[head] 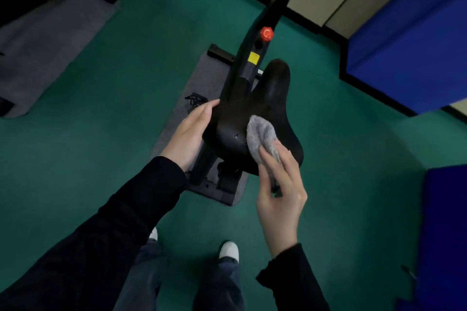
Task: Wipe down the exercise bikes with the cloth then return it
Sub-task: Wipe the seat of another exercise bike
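**Cloth on the saddle, pinched in my right hand**

Watching from my remote seat, I look down on the black exercise bike (249, 76), whose frame runs away toward 1 o'clock. The grey fluffy cloth (261, 135) lies on the wide rear part of the black padded saddle (275, 93), just right of its middle.

My right hand (280, 189) comes in from 5 o'clock and pinches the cloth's near edge. The thumb (264, 166) presses on the cloth's 6 o'clock edge, and the fingers (288, 159) curl round its 4 o'clock side. The rounded bulk of the cloth sticks out past the fingertips toward 12 o'clock and touches the saddle.

My left hand (188, 134) reaches in from 7 o'clock. Its fingers are straight and close together, laid flat along the saddle's 9 o'clock flank, and they hold nothing. The saddle's rear sits between the two hands.

A red round knob (266, 33) and a yellow square sticker (253, 57) sit on the frame at 12 o'clock from the saddle. The bike stands on a grey rectangular floor mat (202, 76) over the green floor (126, 83). A large blue padded block (404, 40) stands at 2 o'clock. My white shoe (228, 250) shows at 6 o'clock.
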`<control>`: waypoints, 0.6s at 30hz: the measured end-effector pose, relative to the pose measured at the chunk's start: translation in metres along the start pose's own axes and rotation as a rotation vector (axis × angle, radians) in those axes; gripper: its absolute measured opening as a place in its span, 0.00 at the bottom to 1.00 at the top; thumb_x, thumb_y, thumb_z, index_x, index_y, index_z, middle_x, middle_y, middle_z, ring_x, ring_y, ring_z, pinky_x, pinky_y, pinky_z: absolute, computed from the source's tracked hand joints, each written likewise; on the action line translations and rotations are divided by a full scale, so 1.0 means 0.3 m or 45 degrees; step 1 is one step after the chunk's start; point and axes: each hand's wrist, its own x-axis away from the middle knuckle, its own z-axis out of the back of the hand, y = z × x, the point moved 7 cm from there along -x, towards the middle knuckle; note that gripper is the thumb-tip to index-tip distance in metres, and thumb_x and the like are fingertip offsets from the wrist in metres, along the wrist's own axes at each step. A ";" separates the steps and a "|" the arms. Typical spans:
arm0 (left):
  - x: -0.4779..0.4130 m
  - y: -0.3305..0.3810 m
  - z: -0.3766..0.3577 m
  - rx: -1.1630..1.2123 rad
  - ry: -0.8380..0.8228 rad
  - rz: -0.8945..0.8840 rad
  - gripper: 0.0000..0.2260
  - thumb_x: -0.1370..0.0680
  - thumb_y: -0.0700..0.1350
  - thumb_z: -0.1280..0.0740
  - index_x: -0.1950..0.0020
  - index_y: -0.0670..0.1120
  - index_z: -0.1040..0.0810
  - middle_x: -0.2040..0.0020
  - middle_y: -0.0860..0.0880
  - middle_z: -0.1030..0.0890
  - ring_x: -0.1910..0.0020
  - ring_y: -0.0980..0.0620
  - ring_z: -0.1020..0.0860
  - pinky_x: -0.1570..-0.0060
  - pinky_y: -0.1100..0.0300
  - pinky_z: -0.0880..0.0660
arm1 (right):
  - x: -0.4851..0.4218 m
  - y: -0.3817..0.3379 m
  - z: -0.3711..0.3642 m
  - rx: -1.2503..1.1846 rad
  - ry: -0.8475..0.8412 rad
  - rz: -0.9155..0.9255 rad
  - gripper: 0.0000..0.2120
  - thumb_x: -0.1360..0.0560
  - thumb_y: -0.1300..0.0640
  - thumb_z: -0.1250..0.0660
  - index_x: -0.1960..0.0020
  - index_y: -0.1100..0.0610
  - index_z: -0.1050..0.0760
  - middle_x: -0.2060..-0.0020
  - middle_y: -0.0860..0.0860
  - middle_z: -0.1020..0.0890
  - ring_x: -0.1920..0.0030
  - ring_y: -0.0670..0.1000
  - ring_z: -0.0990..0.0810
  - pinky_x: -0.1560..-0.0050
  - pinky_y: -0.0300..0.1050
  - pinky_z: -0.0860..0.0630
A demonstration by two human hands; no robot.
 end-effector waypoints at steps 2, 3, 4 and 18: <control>0.029 -0.013 0.000 0.079 0.091 -0.026 0.23 0.23 0.62 0.46 0.30 0.56 0.32 0.35 0.64 0.30 0.38 0.75 0.33 0.47 0.82 0.36 | -0.021 0.023 0.021 -0.014 -0.103 0.074 0.13 0.25 0.68 0.34 0.41 0.62 0.20 0.39 0.56 0.22 0.35 0.53 0.25 0.39 0.62 0.26; 0.044 -0.022 -0.001 0.116 0.148 -0.042 0.23 0.22 0.61 0.45 0.30 0.56 0.32 0.33 0.62 0.30 0.37 0.73 0.33 0.45 0.80 0.35 | -0.044 0.031 0.026 -0.025 -0.147 0.097 0.13 0.25 0.67 0.34 0.41 0.62 0.20 0.39 0.56 0.22 0.35 0.53 0.25 0.38 0.60 0.26; 0.062 -0.034 -0.004 0.140 0.228 -0.055 0.21 0.21 0.59 0.45 0.30 0.55 0.32 0.32 0.60 0.30 0.35 0.70 0.33 0.42 0.76 0.35 | -0.071 0.034 0.023 -0.042 -0.199 0.118 0.13 0.25 0.67 0.34 0.41 0.62 0.20 0.39 0.55 0.22 0.35 0.53 0.25 0.38 0.58 0.26; 0.267 -0.217 -0.388 0.759 0.867 -0.027 0.15 0.26 0.34 0.32 0.43 0.50 0.26 0.54 0.53 0.19 0.57 0.63 0.21 0.56 0.71 0.26 | -0.256 -0.001 -0.015 -0.228 -1.075 0.685 0.10 0.24 0.64 0.34 0.45 0.58 0.19 0.40 0.51 0.21 0.34 0.51 0.25 0.34 0.44 0.30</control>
